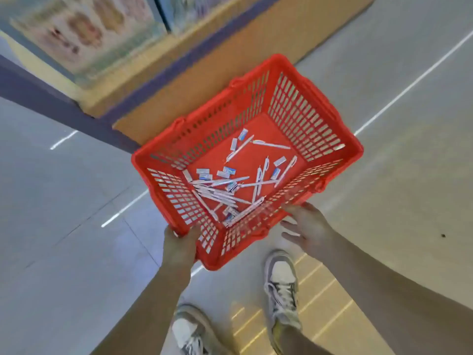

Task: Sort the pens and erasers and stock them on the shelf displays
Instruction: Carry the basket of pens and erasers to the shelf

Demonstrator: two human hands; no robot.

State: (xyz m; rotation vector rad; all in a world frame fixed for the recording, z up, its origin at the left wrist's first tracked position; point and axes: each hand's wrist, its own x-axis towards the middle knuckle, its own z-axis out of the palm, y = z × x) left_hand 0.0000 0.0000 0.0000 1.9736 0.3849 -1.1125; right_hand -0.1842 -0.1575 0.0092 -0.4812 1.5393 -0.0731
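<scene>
I log: left hand (179,243) gripping basket (354,156) at its near corner. Right hand (307,231) free, fingers spread, just beside the near rim. Pens (220,194) lie beyond and left of its fingertips, axes mixed. Erasers (204,173) lie among them. Shelf (230,62) is farthest.

Red shiny plastic basket (317,119) with holes, smooth shiny floor (76,252) tiles, white plastic pens (271,144), cloth shoes (281,285)
</scene>
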